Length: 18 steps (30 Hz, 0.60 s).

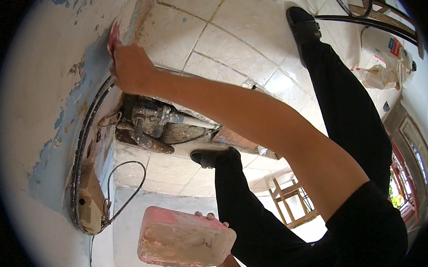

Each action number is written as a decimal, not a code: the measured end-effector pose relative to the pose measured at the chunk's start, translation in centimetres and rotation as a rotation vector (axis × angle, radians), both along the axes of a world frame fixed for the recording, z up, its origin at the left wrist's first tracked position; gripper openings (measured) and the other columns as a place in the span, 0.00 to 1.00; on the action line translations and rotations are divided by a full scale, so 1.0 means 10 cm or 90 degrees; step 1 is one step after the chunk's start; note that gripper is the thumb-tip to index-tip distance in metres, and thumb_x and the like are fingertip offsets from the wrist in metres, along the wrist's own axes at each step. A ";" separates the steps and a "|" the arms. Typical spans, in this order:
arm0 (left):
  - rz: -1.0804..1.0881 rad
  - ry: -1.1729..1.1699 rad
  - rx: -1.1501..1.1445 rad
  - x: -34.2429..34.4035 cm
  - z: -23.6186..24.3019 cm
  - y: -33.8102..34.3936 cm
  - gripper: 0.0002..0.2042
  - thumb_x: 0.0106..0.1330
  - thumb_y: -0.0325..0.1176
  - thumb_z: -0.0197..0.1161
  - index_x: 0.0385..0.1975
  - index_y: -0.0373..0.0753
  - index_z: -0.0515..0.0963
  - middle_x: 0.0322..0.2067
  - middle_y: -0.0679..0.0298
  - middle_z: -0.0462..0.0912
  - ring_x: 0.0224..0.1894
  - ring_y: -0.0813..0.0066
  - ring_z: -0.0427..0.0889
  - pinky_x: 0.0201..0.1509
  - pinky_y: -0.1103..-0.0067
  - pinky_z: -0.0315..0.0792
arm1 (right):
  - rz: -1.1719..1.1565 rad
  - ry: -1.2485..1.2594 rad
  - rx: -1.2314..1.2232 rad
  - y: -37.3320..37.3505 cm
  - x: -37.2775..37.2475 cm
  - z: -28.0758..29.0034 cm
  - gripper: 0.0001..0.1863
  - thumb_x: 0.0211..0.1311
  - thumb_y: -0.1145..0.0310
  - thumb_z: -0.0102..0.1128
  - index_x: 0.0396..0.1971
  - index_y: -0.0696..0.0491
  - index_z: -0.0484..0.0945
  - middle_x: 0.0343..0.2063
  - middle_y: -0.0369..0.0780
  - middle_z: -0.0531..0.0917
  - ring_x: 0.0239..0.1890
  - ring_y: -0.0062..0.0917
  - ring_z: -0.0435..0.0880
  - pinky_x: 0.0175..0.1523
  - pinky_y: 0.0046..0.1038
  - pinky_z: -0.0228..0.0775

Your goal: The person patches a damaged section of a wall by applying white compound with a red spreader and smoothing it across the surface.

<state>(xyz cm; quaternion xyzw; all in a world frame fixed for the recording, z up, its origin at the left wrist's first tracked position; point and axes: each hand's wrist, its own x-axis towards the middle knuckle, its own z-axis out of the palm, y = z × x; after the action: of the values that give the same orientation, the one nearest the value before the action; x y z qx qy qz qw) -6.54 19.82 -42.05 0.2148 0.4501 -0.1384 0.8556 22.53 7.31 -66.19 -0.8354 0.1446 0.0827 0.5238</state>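
My right hand reaches to the flaking white-and-blue wall at upper left, fingers closed on a red tool at the wall's lower edge; most of the tool is hidden. My left hand grips a pink rectangular tray from underneath, its fingertips over the rim; the tray holds pale, smeared paste. Below my right forearm, dark paint-spattered pipe fittings and a pale pipe lie in a recess beside the wall.
My black-clad legs and shoes stand on the tiled floor. A black cable loops beside a cardboard-coloured box. A wooden chair, metal-framed furniture, a white sack and a red-framed doorway are farther off.
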 end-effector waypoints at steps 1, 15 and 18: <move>0.003 0.005 -0.008 0.02 -0.02 -0.02 0.30 0.57 0.47 0.57 0.57 0.48 0.56 0.56 0.64 0.57 0.54 0.57 0.59 0.46 0.48 0.64 | 0.000 0.001 -0.005 -0.01 -0.12 -0.08 0.10 0.45 0.70 0.57 0.20 0.64 0.74 0.20 0.51 0.77 0.27 0.43 0.79 0.34 0.36 0.72; 0.021 -0.028 -0.026 0.03 0.00 -0.13 0.28 0.59 0.48 0.54 0.58 0.49 0.55 0.57 0.63 0.56 0.54 0.56 0.59 0.47 0.46 0.63 | -0.383 0.064 0.384 -0.80 0.02 -0.41 0.09 0.49 0.70 0.57 0.24 0.61 0.77 0.17 0.42 0.78 0.16 0.27 0.75 0.20 0.27 0.64; 0.039 -0.024 -0.028 0.03 0.02 -0.14 0.28 0.59 0.48 0.54 0.58 0.48 0.55 0.57 0.62 0.55 0.54 0.55 0.59 0.47 0.46 0.62 | -0.374 0.010 0.408 -0.72 0.01 -0.39 0.05 0.49 0.74 0.56 0.24 0.60 0.76 0.18 0.39 0.76 0.16 0.20 0.72 0.19 0.24 0.63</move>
<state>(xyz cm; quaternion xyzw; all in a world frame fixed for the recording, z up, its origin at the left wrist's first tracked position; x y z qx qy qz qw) -6.20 18.39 -41.89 0.1846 0.4370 -0.1180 0.8724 22.60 0.08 -70.06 -0.5536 0.3471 -0.0228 0.7567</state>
